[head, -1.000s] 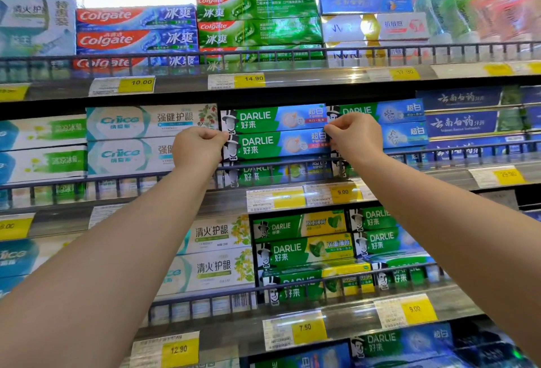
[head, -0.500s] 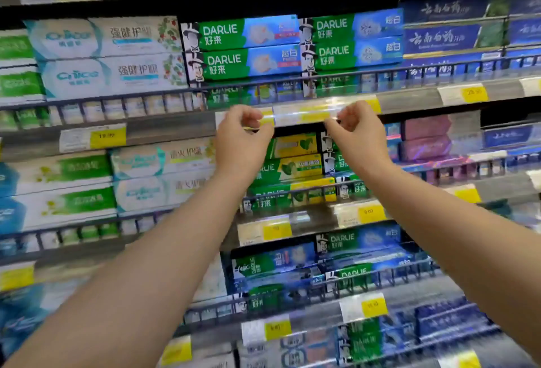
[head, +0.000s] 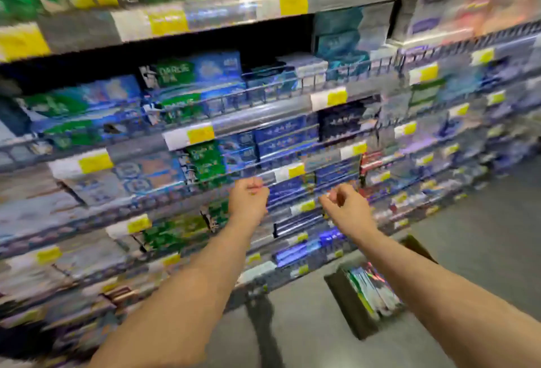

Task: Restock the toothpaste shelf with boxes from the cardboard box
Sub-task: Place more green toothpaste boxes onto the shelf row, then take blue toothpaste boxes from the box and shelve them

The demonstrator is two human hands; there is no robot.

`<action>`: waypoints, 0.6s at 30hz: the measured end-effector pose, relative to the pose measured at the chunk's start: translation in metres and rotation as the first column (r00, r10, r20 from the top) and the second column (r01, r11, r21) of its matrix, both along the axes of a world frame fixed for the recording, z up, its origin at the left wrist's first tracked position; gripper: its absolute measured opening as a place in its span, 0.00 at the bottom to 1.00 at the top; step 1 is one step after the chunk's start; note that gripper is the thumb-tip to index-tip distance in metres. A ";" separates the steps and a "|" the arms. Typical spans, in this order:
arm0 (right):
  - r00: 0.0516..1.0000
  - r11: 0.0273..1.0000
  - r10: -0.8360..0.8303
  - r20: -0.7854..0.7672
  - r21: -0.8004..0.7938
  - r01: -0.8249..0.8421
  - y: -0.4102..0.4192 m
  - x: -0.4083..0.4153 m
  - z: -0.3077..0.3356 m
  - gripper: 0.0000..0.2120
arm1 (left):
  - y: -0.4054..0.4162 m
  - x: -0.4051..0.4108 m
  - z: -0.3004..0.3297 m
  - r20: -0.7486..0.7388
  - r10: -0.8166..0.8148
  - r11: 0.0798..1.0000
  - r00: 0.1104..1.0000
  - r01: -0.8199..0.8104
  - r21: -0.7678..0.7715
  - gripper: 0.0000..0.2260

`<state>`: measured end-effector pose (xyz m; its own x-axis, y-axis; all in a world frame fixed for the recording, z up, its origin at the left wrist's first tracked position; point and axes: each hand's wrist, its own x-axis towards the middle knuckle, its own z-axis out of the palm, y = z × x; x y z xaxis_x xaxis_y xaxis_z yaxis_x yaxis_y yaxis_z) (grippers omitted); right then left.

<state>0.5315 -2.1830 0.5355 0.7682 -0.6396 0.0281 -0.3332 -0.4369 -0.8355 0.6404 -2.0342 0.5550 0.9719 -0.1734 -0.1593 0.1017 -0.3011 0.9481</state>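
The open brown cardboard box stands on the grey floor, below and to the right of both hands, with colourful toothpaste boxes standing on edge inside it. The left hand and right hand are raised side by side, apart, fingers curled and holding nothing. Just behind them run the blurred tiered wire-fronted toothpaste shelves, stacked with green and blue cartons and yellow price tags.
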 end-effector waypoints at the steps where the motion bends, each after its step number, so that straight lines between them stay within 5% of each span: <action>1: 0.999 1.000 -0.014 -0.042 0.016 0.015 -0.008 -0.013 -0.013 0.16 | -0.007 -0.008 -0.016 -0.042 -0.005 1.000 0.999 0.006 0.015 0.05; 10: 0.908 0.984 -0.108 -0.404 0.089 0.156 -0.125 -0.076 -0.130 0.11 | -0.120 -0.056 -0.160 -0.375 -0.035 0.995 0.927 0.069 0.077 0.07; 18: 0.816 0.987 -0.059 -0.575 0.092 0.135 -0.252 -0.060 -0.198 0.10 | -0.246 -0.023 -0.235 -0.454 -0.146 0.969 0.879 0.220 0.114 0.10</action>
